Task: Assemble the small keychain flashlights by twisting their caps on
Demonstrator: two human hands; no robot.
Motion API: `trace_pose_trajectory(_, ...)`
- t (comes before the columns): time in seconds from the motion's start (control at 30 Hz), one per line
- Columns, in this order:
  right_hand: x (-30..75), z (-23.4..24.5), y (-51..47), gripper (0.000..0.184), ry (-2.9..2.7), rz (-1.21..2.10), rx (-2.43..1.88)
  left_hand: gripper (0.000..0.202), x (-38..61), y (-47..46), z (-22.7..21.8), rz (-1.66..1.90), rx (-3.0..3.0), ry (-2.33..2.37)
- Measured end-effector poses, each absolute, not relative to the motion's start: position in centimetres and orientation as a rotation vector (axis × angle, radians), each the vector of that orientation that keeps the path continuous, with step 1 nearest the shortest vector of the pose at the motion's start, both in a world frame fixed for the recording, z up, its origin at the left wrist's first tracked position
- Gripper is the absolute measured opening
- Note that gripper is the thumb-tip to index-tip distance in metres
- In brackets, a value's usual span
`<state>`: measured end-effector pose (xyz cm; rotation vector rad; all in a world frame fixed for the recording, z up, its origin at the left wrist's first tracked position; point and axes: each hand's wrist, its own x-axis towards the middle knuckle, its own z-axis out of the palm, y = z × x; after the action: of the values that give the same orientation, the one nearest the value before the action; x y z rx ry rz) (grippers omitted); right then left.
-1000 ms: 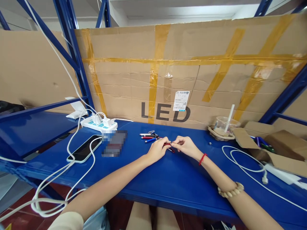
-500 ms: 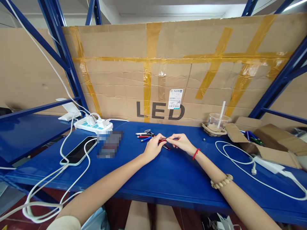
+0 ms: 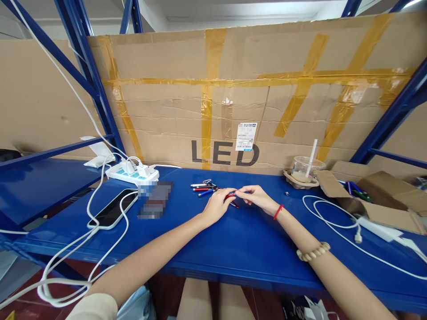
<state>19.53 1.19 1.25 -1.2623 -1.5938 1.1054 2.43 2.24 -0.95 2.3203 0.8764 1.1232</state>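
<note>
— Holding anything, were they?
— Yes. I saw my left hand [image 3: 216, 207] and right hand [image 3: 257, 198] closed together on a red pen [image 3: 230, 195].
— Where?
— Over the middle of the desk [image 3: 233, 244], just beside the loose pens [image 3: 203, 189].

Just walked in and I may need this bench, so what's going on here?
A person sits at the blue shelf, pinching a small red pen between the left hand and right hand, just above the surface. A few more pens lie in a loose pile right behind the hands. A phone lies to the left, and a drink cup with a straw stands to the right.
</note>
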Motion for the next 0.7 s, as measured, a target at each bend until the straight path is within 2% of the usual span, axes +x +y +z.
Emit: trace_pose_trajectory(0.7,19.50,1.23,1.35,0.038,-1.638,1.052,-1.330,0.016,2.25,1.85,-0.92,1.068,2.383,0.986)
